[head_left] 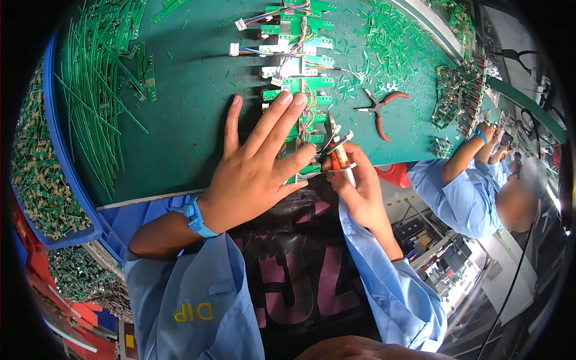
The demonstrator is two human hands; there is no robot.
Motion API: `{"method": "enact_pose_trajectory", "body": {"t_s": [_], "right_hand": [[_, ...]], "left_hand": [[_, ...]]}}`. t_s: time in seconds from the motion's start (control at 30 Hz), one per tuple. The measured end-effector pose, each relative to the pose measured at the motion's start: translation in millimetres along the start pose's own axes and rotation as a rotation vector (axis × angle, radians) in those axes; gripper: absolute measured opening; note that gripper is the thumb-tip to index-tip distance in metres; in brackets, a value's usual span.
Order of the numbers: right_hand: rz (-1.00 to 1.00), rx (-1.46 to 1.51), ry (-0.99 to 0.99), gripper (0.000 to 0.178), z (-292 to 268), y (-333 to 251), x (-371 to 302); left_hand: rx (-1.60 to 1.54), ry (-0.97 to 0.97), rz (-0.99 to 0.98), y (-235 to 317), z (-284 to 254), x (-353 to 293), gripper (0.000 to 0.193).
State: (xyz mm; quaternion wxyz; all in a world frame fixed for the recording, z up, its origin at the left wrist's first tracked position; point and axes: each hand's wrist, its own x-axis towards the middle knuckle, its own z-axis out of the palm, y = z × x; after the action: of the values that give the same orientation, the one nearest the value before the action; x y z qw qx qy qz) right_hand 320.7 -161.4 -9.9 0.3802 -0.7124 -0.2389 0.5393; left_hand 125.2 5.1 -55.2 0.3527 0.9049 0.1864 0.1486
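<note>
A long row of joined green circuit boards with white connectors and coloured wires runs down the middle of the bench toward me. My left hand lies flat across the near boards, fingers spread, with the fingertips on their left side and middle. At the right edge of the row, my right hand is closed around pliers with orange and whitish handles. Their dark jaws point away from me beside the boards, and wires with white plugs hang across the handles. The jaw tips' exact contact with the boards cannot be made out.
Red-handled cutters lie open on the green mat. Thin green strips pile up at left, green scraps at upper right. A blue bin stands left. Another person works at right near heaped boards.
</note>
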Motion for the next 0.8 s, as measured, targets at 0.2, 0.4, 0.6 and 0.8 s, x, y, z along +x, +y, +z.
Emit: {"method": "enact_pose_trajectory", "body": {"t_s": [0.2,0.4,0.6,0.8], "right_hand": [[0.05,0.005,-0.002,0.061,2.1,-6.9,-2.2],[-0.051,-0.232,0.057,0.058,6.9,-6.2,-0.7],[0.001,-0.281,0.07,0.06,5.5,4.9,3.4],[-0.036,-0.025,0.068,0.064,-3.5,0.0,17.7]], "left_hand": [[-0.016,0.02,-0.028,3.0,-0.2,0.9,0.062],[-0.015,0.021,-0.034,3.4,-0.4,1.9,0.065],[0.016,-0.009,0.006,0.5,-0.1,1.6,0.058],[-0.001,0.012,-0.031,5.7,-3.1,3.1,0.065]]}}
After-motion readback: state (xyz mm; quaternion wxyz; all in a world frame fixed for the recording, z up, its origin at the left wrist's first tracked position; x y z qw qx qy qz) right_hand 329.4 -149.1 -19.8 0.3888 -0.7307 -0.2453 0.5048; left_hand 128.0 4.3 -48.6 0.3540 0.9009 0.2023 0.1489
